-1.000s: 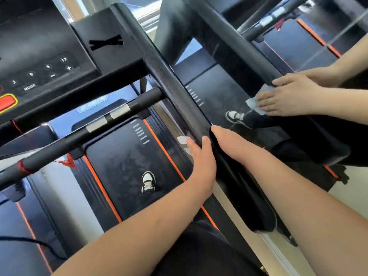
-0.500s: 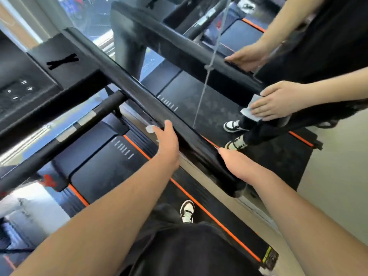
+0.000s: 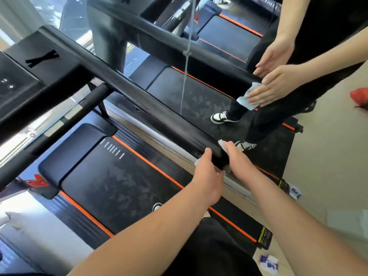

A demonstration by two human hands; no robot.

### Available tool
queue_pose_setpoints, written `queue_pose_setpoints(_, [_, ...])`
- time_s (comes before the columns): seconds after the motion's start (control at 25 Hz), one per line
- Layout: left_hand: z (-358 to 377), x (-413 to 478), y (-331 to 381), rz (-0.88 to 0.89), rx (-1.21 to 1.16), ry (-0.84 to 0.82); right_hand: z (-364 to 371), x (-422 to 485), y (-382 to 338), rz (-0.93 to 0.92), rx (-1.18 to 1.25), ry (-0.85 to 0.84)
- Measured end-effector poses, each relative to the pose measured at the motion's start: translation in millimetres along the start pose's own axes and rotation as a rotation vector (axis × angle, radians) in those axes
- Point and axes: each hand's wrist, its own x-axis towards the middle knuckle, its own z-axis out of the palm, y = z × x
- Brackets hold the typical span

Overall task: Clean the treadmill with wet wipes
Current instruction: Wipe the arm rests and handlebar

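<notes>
I see my left hand (image 3: pixel 207 173) and right hand (image 3: pixel 238 163) both curled around the near end of the treadmill handrail (image 3: pixel 151 108), clamping a white wet wipe (image 3: pixel 221 144) against it.

Wipe (image 3: pixel 221 144) mostly hidden behind handrail (image 3: pixel 149 108)

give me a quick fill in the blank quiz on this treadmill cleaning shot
1. The left hand and right hand hold a white ____ round the handrail end.
2. The stripe beside the belt is ____.
3. The console button below 12 shows a ____ sign.
Missing: wipe, orange, plus.
</notes>
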Motion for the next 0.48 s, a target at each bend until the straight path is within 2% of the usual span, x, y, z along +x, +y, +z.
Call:
queue_pose_setpoints(0.16, [4,15,-14,0.067,-0.041,0.062,-10,-7,21,-0.030,0.211,-0.146])
queue_pose_setpoints(0.32, [11,17,-40,0.151,-0.148,0.042,-22,-8,49,-0.037,0.197,-0.218])
queue_pose_setpoints(0.48, [26,4,-56,0.109,-0.313,0.005,-15,-6,72,-0.005,0.225,-0.232])
